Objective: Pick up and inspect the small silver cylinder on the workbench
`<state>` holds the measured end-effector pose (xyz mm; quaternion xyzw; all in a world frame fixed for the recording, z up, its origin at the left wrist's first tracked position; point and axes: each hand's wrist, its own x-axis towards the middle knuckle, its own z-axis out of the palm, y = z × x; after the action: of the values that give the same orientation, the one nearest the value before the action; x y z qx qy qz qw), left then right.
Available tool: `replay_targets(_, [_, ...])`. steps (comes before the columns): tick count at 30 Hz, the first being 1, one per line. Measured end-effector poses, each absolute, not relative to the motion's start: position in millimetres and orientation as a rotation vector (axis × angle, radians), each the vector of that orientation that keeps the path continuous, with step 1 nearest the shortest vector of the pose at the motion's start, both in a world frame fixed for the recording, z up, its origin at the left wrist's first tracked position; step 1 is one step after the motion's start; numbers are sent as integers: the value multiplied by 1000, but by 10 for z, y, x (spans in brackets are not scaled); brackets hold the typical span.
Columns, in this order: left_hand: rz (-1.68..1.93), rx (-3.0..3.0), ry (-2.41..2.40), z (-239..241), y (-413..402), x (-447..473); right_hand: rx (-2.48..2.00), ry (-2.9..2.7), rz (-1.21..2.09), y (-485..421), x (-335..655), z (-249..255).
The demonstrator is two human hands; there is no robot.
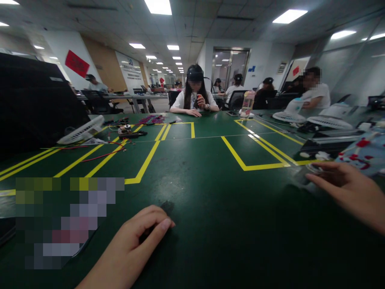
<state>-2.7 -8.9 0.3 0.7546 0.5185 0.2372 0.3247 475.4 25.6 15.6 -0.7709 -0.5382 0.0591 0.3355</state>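
My left hand [140,237] rests on the dark green table [207,208] in the lower middle. Its fingers are curled, the thumb tip lies against them, and I see nothing held there. Over at the right edge my right hand [349,186] closes thumb and fingers round a small grey, partly see-through object [302,175]. That object is blurred, and its kind does not show. It is at or just above the table, beside the corner of a yellow tape line [267,165].
Across the table a person [194,96] holds a small orange-topped item. White fans [288,112], a drink bottle [247,105] and a patterned bag [363,150] stand right. Wires and small electronic parts [124,130], a black case [36,100] and a blurred-out item [75,220] lie left.
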Motion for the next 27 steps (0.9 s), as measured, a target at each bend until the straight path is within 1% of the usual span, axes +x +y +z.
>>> replay_targets(2, [626, 1985, 1358, 8, -86, -15, -1780, -1540, 173, 193, 4413, 72])
replay_targets(5, [631, 1999, 1355, 21, -81, 3, -1463, -1859, 408, 70, 3750, -8])
replay_targets(8, [630, 2005, 1371, 18, -85, -6, -1278, -2085, 645, -16, 3102, 2])
replay_targets(11, [640, 2000, 1384, 12, -91, -21, -1129, -2145, 757, -13, 2704, 32])
replay_targets(14, [670, 1980, 1427, 35, -85, 26, -1067, -2156, 813, 27, 2597, 10])
replay_targets(17, [709, 1970, 1495, 111, -63, 180, -1103, -2086, 839, 46, 2625, -36])
replay_targets(22, [783, 2117, 1281, 303, 14, 540, -1107, -2021, 915, 56, 2636, -59])
replay_targets(27, [831, 2145, 1251, 403, 141, 696, -1105, -2002, 1027, 82, 2608, -55])
